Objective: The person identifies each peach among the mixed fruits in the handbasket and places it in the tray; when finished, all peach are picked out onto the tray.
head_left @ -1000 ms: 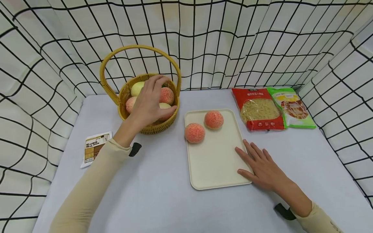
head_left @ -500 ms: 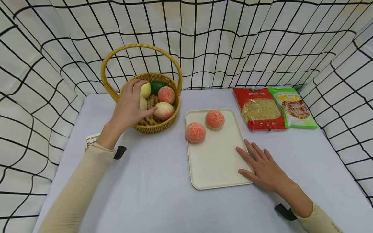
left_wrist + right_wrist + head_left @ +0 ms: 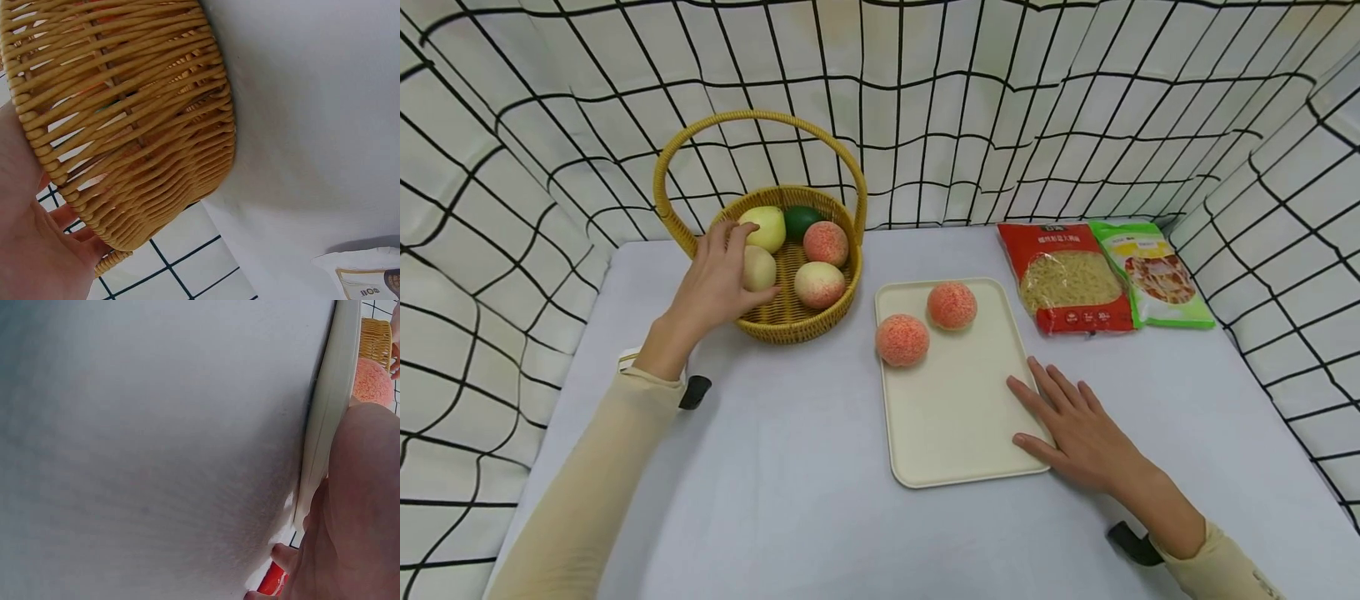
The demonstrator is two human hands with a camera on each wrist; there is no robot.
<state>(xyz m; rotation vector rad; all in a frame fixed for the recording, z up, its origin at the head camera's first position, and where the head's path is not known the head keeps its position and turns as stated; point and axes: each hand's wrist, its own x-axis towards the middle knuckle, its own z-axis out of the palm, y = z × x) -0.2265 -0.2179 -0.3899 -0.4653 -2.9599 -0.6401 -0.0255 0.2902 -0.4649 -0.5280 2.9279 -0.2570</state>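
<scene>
My left hand point(image 3: 709, 279) reaches over the left rim of the wicker basket point(image 3: 790, 332). Its fingers and thumb curve around a pale peach point(image 3: 760, 268) inside, whose left side the hand hides. The basket also holds a yellow-green fruit point(image 3: 764, 228), a dark green fruit point(image 3: 801, 221) and two pinkish peaches, one at the right point(image 3: 826, 243) and one nearer the front point(image 3: 820, 285). My right hand point(image 3: 1078, 437) lies with spread fingers on the right edge of the cream tray point(image 3: 962, 425). Two coral-pink peaches, the left one point(image 3: 902, 340) and the right one point(image 3: 952, 306), sit on the tray.
Behind the tray at right lie a red pasta bag point(image 3: 1067, 279) and a green-edged food packet point(image 3: 1157, 275). A white and brown packet point(image 3: 372, 278) lies left of the basket, mostly covered by my left arm. Black-gridded white walls point(image 3: 955, 108) enclose the table.
My left hand has moved left across the basket, from above its middle to the pale peach at its left side, uncovering the other fruit. The right hand stays in place.
</scene>
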